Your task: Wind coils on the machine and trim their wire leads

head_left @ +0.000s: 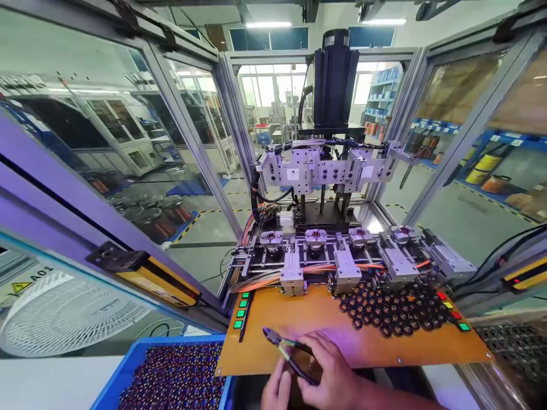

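Observation:
A pair of diagonal cutting pliers with yellow-and-black handles is in my right hand, its fingers wrapped round the grips. The cutter's jaws point up and left above the orange work plate. Just below the pliers is my left hand, fingers extended upward and nothing visible in them. One left fingertip lies close to the lower handle; contact cannot be made out. Small dark ring-shaped wound parts are heaped on the plate's right side.
A blue bin full of similar parts stands lower left. Behind the plate, a machine carries several round stations under a metal head. Green buttons line the plate's left edge; coloured buttons line its right. Yellow sensor bars flank the frame.

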Action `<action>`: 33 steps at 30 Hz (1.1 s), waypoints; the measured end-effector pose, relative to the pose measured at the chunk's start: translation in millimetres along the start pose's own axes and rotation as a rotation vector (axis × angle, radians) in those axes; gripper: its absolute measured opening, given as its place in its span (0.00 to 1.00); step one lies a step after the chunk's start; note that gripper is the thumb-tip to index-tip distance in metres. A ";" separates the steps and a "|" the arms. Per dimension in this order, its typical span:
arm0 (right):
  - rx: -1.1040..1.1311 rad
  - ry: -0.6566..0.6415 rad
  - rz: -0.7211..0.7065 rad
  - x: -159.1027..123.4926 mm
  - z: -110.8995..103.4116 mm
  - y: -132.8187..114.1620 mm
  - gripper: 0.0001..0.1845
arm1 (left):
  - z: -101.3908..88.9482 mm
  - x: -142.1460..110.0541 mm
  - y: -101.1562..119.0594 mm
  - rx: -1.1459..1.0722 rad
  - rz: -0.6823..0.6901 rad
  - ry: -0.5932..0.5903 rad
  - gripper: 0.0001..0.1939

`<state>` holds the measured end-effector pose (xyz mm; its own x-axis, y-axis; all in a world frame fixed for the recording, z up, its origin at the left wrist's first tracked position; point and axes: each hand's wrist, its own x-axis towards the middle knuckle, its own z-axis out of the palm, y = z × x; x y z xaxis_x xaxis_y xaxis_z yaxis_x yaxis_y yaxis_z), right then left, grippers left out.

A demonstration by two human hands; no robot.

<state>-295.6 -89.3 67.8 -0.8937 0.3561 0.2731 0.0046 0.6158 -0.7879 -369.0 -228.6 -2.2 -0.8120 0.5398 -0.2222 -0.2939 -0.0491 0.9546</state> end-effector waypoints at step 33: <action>0.495 -0.496 0.235 146.7 -194.4 -40.6 0.21 | 20.4 62.6 37.2 0.727 0.550 -0.033 0.14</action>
<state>-339.6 74.6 247.2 -0.9924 0.0080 -0.1227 0.1227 0.1314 -0.9837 -420.5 -179.4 23.5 -0.7254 0.6214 0.2960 0.5298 0.2296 0.8165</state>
